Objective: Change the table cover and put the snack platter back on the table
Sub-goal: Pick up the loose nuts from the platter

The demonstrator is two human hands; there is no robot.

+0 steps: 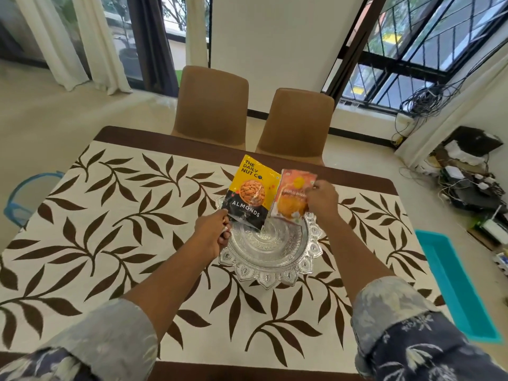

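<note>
**Two snack packets held over the platter**

A cream table cover (110, 215) with brown leaf sprays lies over the table. On it, at the centre of the frame, sits the embossed silver platter (270, 261). The left hand (211, 233) has its fingers curled round the lower left corner of a yellow-and-black packet (248, 193) printed "THE DAILY NUT CO." and "ALMONDS". The right hand (323, 200) pinches the right edge of an orange packet (291, 198); "GARLIC" can be read, the rest is blurred. Both packets stand tilted over the platter's far half. Two brown chairs (211, 105) stand at the table's far edge.
</note>
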